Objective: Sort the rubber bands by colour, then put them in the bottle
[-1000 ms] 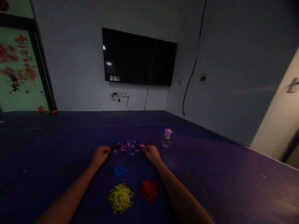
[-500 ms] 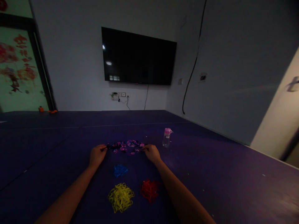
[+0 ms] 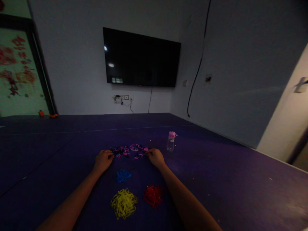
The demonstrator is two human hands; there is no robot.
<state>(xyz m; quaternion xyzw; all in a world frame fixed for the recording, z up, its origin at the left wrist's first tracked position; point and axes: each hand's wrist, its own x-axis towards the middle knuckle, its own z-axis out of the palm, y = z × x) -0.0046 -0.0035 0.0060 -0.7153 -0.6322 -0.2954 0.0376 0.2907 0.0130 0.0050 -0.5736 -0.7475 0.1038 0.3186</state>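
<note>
The left hand (image 3: pixel 103 161) and the right hand (image 3: pixel 156 158) are at the two ends of the mixed pink, blue and black rubber bands (image 3: pixel 136 148), both narrowed; I cannot tell if they pinch any. Nearer to the camera lie blue bands (image 3: pixel 123 175), yellow bands (image 3: pixel 124 203) and red bands (image 3: pixel 153 196), on the purple surface (image 3: pixel 216 173).

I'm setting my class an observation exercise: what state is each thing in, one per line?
Yellow pile: loosely heaped
Red pile: loosely heaped
Blue pile: loosely heaped
Multicoloured pieces: scattered loosely
Left hand: curled, hold unclear
Right hand: curled, hold unclear
Bottle: upright, capped
Television: screen dark
</note>
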